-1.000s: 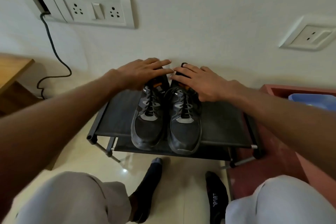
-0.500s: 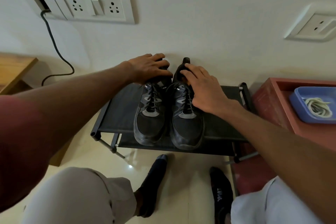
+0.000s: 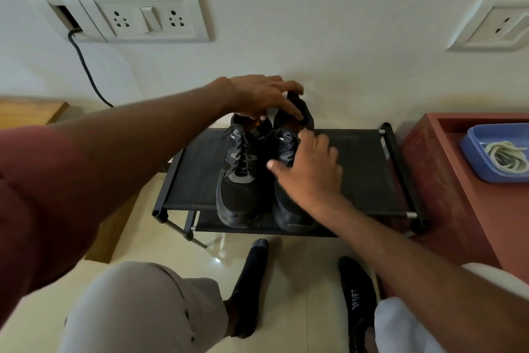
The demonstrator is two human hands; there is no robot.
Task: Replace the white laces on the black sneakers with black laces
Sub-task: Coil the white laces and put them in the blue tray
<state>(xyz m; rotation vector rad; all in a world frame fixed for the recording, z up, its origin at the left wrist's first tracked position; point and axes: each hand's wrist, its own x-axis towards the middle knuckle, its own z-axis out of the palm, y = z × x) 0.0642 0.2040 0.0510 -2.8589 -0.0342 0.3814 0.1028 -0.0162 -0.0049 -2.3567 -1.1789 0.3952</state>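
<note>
Reaching over the pair of black sneakers (image 3: 243,181) on the top shelf of the black shoe rack (image 3: 363,169), the left hand (image 3: 257,95) lays spread fingers across both heel collars, while the right hand (image 3: 309,172) rests loosely spread on the right shoe's tongue, gripping nothing that I can see. Black laces already appear threaded and pale laces (image 3: 506,156) lie in the blue tray (image 3: 475,135), so this looks like final settling. Next likely squaring the pair; the wall crowds the heels, toes overhang the front edge.
</note>
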